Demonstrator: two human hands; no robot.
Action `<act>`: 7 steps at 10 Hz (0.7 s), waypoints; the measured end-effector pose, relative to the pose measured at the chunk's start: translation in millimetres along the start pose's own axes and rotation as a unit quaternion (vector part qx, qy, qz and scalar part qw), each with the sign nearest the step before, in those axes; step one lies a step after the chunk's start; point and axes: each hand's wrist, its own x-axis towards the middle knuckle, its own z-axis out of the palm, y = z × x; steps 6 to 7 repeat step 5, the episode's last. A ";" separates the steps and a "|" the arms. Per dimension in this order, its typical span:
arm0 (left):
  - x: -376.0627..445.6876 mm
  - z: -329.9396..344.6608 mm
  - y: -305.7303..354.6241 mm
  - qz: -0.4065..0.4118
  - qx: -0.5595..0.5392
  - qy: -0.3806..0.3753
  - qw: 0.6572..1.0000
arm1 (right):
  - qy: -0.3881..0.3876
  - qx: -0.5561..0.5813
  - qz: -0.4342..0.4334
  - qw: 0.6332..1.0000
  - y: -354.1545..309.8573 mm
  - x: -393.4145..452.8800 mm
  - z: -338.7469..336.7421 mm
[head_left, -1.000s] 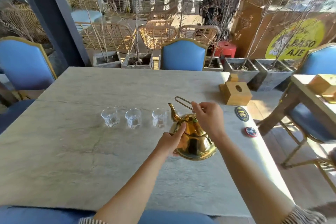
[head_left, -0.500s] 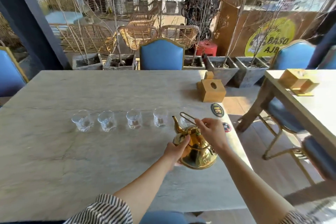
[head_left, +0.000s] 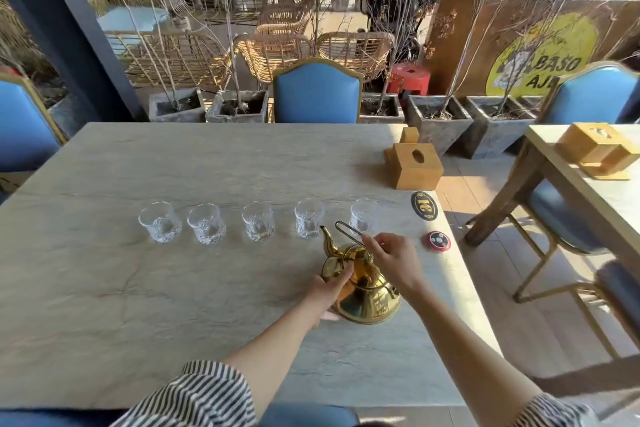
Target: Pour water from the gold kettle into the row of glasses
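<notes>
Both hands on the gold kettle (head_left: 367,291), near the table's (head_left: 104,288) right edge. Left hand (head_left: 329,289) pressed flat against the kettle's left flank, fingers curled round the body below the spout. Right hand (head_left: 391,262) pinches the thin wire handle (head_left: 348,231) between thumb and forefinger, just above the lid knob. Handle is swung up and tilted toward the glasses. Kettle base looks to sit on the table; spout points at the far edge.

Compared with half a second ago: grips unchanged, kettle in the same spot. Camera has swung, so a fifth glass (head_left: 362,220) now shows clear of the handle, at the right end of the row of glasses (head_left: 258,225). Five in all, in a line across the table's middle, upright, apart from one another. Water level in them: cannot tell.

Wooden box (head_left: 414,166), black round coaster (head_left: 424,206) and red round disc (head_left: 440,241) sit along the right edge.
</notes>
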 end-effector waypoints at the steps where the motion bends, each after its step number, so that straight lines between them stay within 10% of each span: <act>1: 1.7 -0.9 0.0 0.001 0.006 0.004 1.000 | -0.001 0.003 0.002 1.000 1.8 2.9 1.9; 7: 12.6 -14.3 -12.3 0.020 -0.001 -0.014 1.000 | -0.036 -0.026 0.017 0.999 0.1 2.3 2.5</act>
